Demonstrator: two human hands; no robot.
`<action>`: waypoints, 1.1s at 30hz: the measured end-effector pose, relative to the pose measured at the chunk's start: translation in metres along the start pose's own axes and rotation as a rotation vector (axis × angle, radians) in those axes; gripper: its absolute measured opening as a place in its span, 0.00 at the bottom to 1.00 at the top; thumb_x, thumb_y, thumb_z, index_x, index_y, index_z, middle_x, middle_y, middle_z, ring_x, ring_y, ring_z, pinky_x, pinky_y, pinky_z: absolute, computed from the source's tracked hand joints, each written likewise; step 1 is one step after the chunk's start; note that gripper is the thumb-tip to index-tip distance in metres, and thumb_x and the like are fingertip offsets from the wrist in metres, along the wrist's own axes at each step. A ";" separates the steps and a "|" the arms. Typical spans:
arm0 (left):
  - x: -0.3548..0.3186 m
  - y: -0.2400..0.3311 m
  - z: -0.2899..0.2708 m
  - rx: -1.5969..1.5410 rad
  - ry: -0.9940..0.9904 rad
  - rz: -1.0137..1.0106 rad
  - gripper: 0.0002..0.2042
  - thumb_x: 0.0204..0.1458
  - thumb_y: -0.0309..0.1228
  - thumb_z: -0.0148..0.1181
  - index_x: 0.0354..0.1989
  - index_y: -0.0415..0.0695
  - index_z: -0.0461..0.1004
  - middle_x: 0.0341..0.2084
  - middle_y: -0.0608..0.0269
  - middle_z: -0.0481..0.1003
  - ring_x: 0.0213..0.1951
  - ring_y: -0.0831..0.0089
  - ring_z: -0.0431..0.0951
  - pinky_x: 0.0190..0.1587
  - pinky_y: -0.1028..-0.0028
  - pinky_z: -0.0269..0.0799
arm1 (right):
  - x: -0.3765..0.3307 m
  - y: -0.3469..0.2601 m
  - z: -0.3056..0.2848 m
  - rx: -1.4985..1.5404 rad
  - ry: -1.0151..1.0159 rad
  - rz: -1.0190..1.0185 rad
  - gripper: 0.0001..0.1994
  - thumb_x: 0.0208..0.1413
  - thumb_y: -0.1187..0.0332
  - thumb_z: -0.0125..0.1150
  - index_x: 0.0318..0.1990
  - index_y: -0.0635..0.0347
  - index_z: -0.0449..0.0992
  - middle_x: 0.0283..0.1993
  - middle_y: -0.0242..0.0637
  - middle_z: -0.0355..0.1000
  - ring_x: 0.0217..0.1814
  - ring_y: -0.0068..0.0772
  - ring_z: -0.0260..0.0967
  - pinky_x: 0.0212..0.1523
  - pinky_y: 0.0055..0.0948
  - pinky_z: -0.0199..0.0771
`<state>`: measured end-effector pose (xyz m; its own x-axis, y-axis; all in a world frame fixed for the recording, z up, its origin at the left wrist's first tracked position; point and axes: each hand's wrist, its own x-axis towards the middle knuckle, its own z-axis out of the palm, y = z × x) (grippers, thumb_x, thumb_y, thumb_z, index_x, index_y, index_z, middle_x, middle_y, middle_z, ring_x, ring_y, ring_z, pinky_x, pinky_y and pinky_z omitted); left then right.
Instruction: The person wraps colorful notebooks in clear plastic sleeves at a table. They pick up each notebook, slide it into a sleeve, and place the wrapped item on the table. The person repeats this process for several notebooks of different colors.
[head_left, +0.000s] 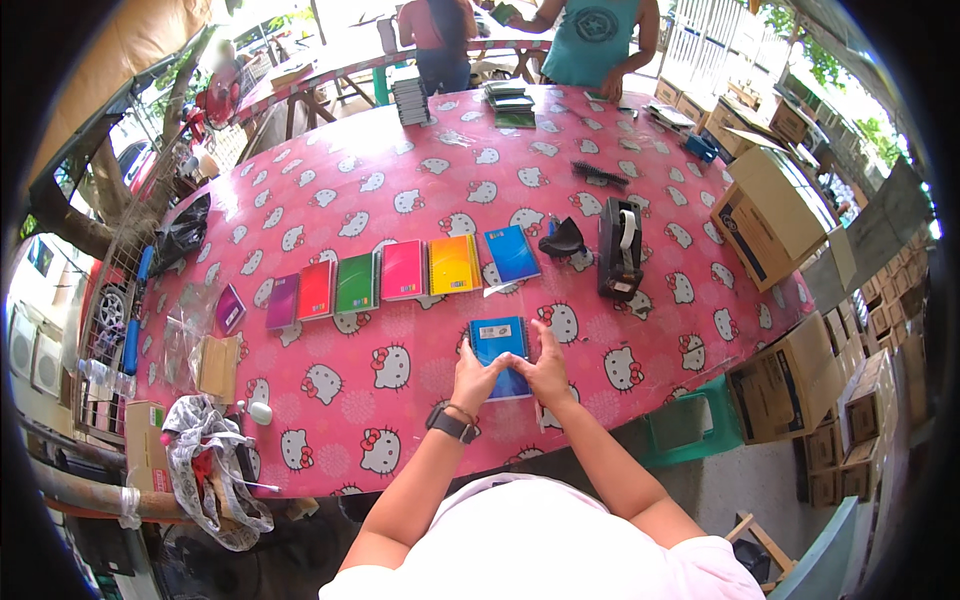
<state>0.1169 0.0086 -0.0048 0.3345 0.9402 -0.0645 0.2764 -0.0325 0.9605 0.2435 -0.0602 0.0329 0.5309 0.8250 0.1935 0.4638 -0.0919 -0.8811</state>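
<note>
A blue spiral notebook (500,332) with a small white label lies before me on the pink table, its coil along the right edge. My left hand (478,378) is closed on its left side, the thumb pressed over the cover. On the opposite side, my right hand (545,372) holds the coil edge between forefinger and thumb. The two thumbs meet over the lower cover. Beyond stands a row of notebooks: purple (283,302), red (316,290), green (356,284), pink (403,270) and yellow (454,265). Another blue notebook (512,253) lies at the row's right end.
A black tape dispenser (621,250), a black brush (600,174) and a dark pouch-like object (563,238) lie to the right. Cardboard boxes (768,215) flank the right edge. Notebook stacks (409,98) stand far back, near two people. A plastic bag (205,460) hangs at left.
</note>
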 end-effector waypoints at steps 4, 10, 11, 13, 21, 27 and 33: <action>-0.001 0.000 -0.003 0.082 -0.020 0.019 0.35 0.48 0.35 0.60 0.60 0.32 0.50 0.45 0.41 0.70 0.47 0.53 0.72 0.49 0.65 0.68 | 0.003 0.006 -0.005 -0.370 -0.018 -0.370 0.34 0.42 0.56 0.69 0.56 0.62 0.63 0.59 0.51 0.59 0.61 0.50 0.55 0.59 0.40 0.57; 0.002 -0.026 0.005 0.142 0.104 0.169 0.31 0.49 0.32 0.57 0.59 0.32 0.54 0.43 0.42 0.71 0.45 0.53 0.72 0.48 0.63 0.67 | 0.001 0.023 0.006 0.155 -0.142 0.115 0.39 0.44 0.56 0.67 0.59 0.70 0.59 0.63 0.57 0.55 0.63 0.51 0.56 0.59 0.40 0.59; 0.003 -0.021 0.001 0.020 0.028 0.053 0.32 0.50 0.35 0.57 0.60 0.32 0.52 0.47 0.39 0.68 0.49 0.49 0.68 0.52 0.60 0.62 | 0.004 0.011 0.002 0.184 -0.223 0.150 0.39 0.44 0.56 0.67 0.60 0.72 0.57 0.63 0.58 0.55 0.63 0.51 0.56 0.59 0.39 0.59; -0.002 -0.006 -0.003 -0.040 -0.020 -0.063 0.33 0.51 0.37 0.56 0.61 0.31 0.51 0.50 0.37 0.65 0.53 0.45 0.63 0.55 0.58 0.58 | 0.006 0.006 0.001 0.179 -0.298 0.180 0.40 0.45 0.58 0.66 0.61 0.71 0.55 0.64 0.58 0.53 0.64 0.52 0.55 0.60 0.39 0.58; -0.012 0.022 0.005 0.120 0.115 -0.087 0.29 0.57 0.40 0.46 0.60 0.30 0.52 0.52 0.39 0.65 0.53 0.44 0.62 0.56 0.58 0.56 | -0.008 -0.008 0.018 -0.781 -0.245 -0.311 0.31 0.58 0.61 0.45 0.67 0.54 0.47 0.72 0.38 0.35 0.74 0.46 0.29 0.65 0.57 0.38; 0.006 -0.011 -0.040 0.242 -0.163 0.106 0.32 0.57 0.46 0.46 0.60 0.31 0.54 0.55 0.37 0.61 0.57 0.45 0.58 0.59 0.56 0.51 | -0.007 -0.015 0.015 -0.788 -0.282 -0.306 0.30 0.58 0.59 0.43 0.67 0.54 0.47 0.73 0.33 0.35 0.73 0.48 0.30 0.63 0.62 0.39; -0.041 -0.018 -0.103 0.968 0.310 0.167 0.30 0.43 0.39 0.65 0.53 0.35 0.65 0.57 0.43 0.61 0.61 0.53 0.56 0.60 0.60 0.54 | -0.008 -0.012 0.013 -0.810 -0.220 -0.342 0.29 0.58 0.58 0.45 0.66 0.54 0.49 0.72 0.34 0.38 0.72 0.50 0.32 0.61 0.64 0.42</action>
<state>0.0057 0.0052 0.0084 0.2263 0.9403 0.2544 0.9010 -0.3013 0.3122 0.2248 -0.0580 0.0361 0.1637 0.9597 0.2283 0.9724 -0.1179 -0.2014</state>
